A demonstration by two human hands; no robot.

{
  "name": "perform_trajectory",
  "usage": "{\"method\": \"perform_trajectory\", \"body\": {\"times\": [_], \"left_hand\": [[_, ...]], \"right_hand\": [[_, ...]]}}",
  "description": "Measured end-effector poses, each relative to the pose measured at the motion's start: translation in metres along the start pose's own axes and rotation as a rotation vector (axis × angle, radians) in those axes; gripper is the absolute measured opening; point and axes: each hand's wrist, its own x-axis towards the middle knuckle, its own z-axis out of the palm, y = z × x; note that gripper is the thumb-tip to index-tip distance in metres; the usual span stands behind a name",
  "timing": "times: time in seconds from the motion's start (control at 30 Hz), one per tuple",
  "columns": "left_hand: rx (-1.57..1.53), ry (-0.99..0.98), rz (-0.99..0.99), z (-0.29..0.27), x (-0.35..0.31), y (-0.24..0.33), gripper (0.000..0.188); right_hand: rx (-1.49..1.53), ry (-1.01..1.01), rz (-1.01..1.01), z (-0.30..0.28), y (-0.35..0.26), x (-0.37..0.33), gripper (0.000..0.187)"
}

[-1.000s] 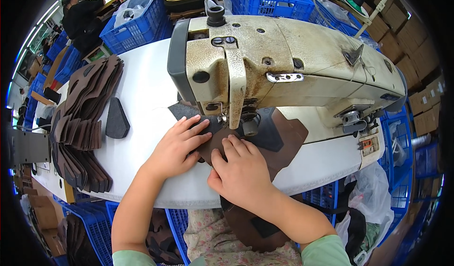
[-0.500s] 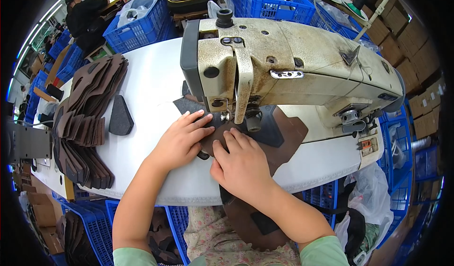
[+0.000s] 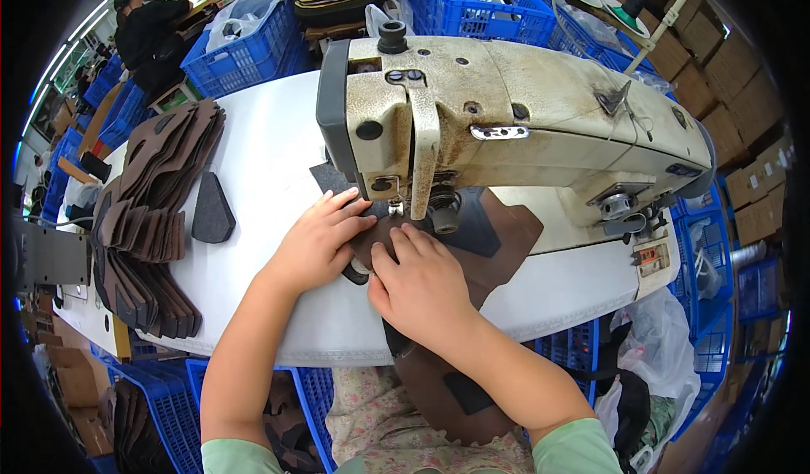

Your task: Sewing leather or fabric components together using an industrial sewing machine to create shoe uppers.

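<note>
A cream sewing machine [image 3: 523, 94] spans the white table, its presser foot [image 3: 396, 207] down near a brown leather-like piece [image 3: 506, 229]. Dark patches lie on that piece, and part of it hangs over the table's front edge. My left hand [image 3: 316, 242] rests flat on the material just left of the needle, fingers stretched out. Right of it, my right hand [image 3: 422, 280] presses on the brown piece, its fingers extended toward the foot. Neither hand grips anything. The material under my palms is hidden.
Stacked brown cut pieces [image 3: 148, 221] lie at the table's left, beside a loose black patch [image 3: 213, 208]. Blue crates [image 3: 249, 48] stand behind the table, with others below its front edge. Thread cones [image 3: 633, 6] stand at the far right. Another person [image 3: 152, 35] sits far left.
The brown piece has turned slightly under my hands near the needle, and a pale round part shows more between them. The whole view has shifted a little; both hands stay on the piece.
</note>
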Motion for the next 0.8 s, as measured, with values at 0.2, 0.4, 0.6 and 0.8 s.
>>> {"method": "perform_trajectory", "body": {"times": [0.2,0.4,0.6,0.8], "left_hand": [[-0.01,0.005,-0.008,0.0,0.001,0.001,0.049],[-0.048,0.023,0.003,0.004,0.001,-0.002,0.049],[-0.018,0.037,0.041,0.005,0.0,-0.008,0.048],[0.047,-0.016,0.024,0.004,0.002,-0.002,0.048]], "right_hand": [[-0.014,-0.001,-0.001,0.002,0.001,0.0,0.031],[-0.022,-0.028,0.007,0.001,0.0,0.0,0.035],[0.262,-0.257,-0.128,-0.039,-0.035,-0.041,0.062],[1.274,-1.089,0.705,-0.074,-0.045,-0.176,0.087]]}}
